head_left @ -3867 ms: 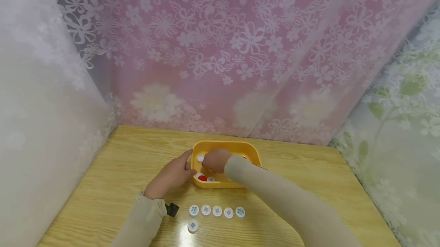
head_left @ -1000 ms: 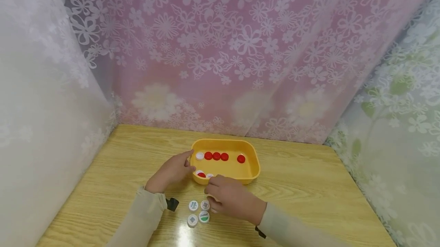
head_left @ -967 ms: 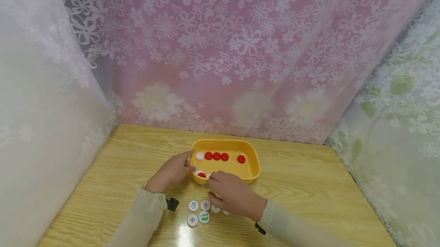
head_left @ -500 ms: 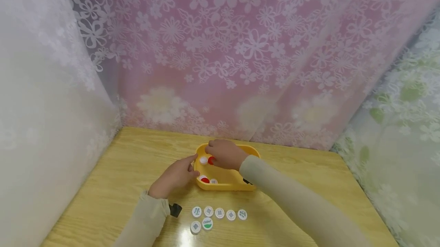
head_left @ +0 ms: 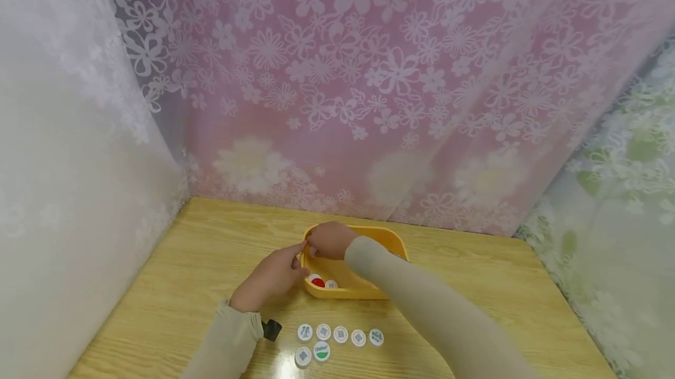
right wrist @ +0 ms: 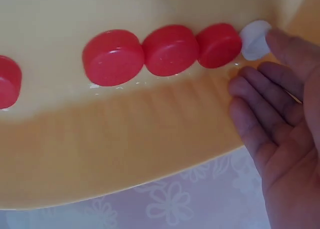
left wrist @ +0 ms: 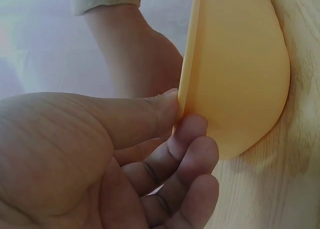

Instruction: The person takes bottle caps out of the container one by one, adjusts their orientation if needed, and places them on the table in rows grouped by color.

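Note:
My left hand (head_left: 271, 276) grips the left rim of a yellow plastic bin (head_left: 354, 294); the left wrist view shows the rim between thumb and fingers. Inside the bin's far left corner is my right hand (head_left: 331, 241). In the right wrist view its thumb tip overlaps the edge of a white bottle cap (right wrist: 255, 40), and the other fingers bend loosely beside it. Red bottle caps (right wrist: 171, 50) stand in a row next to the white one, with another red cap (right wrist: 7, 82) apart. The head view hides these caps behind my right hand and arm.
Along the bin's near left corner lie a red cap (head_left: 318, 283) and a white patterned cap (head_left: 331, 284). Several white caps form a row (head_left: 340, 334) on the wooden table (head_left: 221, 238), with a green-marked cap (head_left: 321, 351) and a patterned one (head_left: 303, 357) below. Floral curtains surround the table.
The green-marked cap has joined the second row on the table. My right hand has moved from the table caps back into the bin's far left corner. My left hand keeps holding the rim.

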Available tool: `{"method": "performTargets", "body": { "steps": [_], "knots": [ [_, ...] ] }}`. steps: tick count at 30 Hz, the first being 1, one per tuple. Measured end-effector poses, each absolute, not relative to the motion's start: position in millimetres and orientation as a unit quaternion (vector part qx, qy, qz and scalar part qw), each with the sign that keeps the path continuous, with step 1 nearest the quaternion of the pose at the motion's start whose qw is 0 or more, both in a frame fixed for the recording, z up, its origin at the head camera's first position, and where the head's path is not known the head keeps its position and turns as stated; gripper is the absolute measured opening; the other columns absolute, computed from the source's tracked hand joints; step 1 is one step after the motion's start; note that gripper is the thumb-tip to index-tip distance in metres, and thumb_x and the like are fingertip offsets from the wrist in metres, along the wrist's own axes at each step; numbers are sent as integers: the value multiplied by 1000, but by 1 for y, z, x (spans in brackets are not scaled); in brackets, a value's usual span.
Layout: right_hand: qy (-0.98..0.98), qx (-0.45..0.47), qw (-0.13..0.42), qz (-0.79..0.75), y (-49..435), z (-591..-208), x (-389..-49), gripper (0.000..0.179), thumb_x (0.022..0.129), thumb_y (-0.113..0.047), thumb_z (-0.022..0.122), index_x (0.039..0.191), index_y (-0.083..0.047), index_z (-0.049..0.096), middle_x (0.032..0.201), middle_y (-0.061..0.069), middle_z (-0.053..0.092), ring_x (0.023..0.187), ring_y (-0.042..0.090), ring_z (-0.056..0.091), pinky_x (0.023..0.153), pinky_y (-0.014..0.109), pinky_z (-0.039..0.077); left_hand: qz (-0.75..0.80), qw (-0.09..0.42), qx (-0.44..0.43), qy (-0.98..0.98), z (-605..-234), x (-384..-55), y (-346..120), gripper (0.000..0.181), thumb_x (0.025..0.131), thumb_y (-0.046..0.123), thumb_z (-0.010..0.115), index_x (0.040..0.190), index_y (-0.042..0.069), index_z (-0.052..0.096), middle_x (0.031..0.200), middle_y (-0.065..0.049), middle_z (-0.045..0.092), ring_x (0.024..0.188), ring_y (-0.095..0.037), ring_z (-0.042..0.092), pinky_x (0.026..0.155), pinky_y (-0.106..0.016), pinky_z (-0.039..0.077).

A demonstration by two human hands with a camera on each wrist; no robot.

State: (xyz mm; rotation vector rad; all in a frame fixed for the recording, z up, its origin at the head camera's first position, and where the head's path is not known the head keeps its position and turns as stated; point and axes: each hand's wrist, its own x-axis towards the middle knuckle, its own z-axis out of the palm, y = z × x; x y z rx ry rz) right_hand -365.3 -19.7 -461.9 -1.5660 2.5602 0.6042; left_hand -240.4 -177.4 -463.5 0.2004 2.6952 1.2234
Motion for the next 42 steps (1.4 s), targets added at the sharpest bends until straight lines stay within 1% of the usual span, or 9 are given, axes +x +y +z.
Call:
{"method": "performTargets", "body": {
  "steps": [4,10,13,17,23,29,35,39,42],
  "knots": [
    [842,-503,69,183,-24,-460,-369,27,99,-31,72,125,-21,76,126,-9,72,105,11,71,92,27,56,412,82,74,905,-462,-239,-178,65,99,17,71,157,5,43,78,0,54,62,-14,46,58,-28,38],
    [840,-509,71,176,-26,-464,-373,24,97,-29,75,119,-20,77,110,-8,74,83,9,68,85,27,57,413,84,73,904,-462,-240,-179,65,99,17,71,157,5,43,78,0,54,62,-14,46,58,-28,38],
    [843,-504,71,176,-26,-467,-372,23,95,-28,77,118,-20,78,108,-8,75,85,9,68,86,26,57,412,86,71,904,-462,-241,-179,65,99,18,71,157,5,43,78,-1,55,62,-15,46,58,-29,38],
    [846,-493,76,189,-29,-463,-366,29,92,-28,81,120,-21,78,112,-8,75,97,10,71,92,27,56,408,87,69,906,-462,-242,-178,65,99,18,72,156,5,44,78,-1,54,62,-15,46,58,-29,38],
    [852,-478,84,195,-34,-465,-363,32,91,-27,81,123,-23,77,113,-8,74,99,10,70,95,27,55,405,84,66,908,-462,-241,-179,62,99,18,72,155,6,47,78,-1,54,62,-16,46,58,-30,38],
    [860,-460,61,214,-32,-466,-354,29,93,-25,80,121,-23,78,105,-5,75,87,11,68,91,28,56,405,85,67,908,-463,-243,-179,67,98,19,72,157,7,44,79,0,55,64,-16,47,60,-30,39],
    [860,-457,63,217,-29,-462,-348,19,94,-24,79,114,-21,79,90,-7,73,71,12,58,84,26,57,410,96,53,905,-461,-242,-177,68,97,19,74,158,10,44,79,-1,55,64,-16,47,58,-29,39],
    [855,-455,51,241,-28,-464,-343,13,97,-30,75,107,-22,80,84,-7,72,69,12,57,83,26,57,412,95,54,904,-462,-242,-178,68,97,20,74,158,10,44,79,-1,55,63,-16,46,58,-29,38],
    [856,-450,53,249,-29,-466,-336,18,99,-37,71,101,-22,81,78,-6,71,66,13,58,82,26,58,414,92,61,904,-463,-243,-180,69,97,20,74,158,10,44,79,0,55,63,-15,46,57,-28,38]
  ]
}}
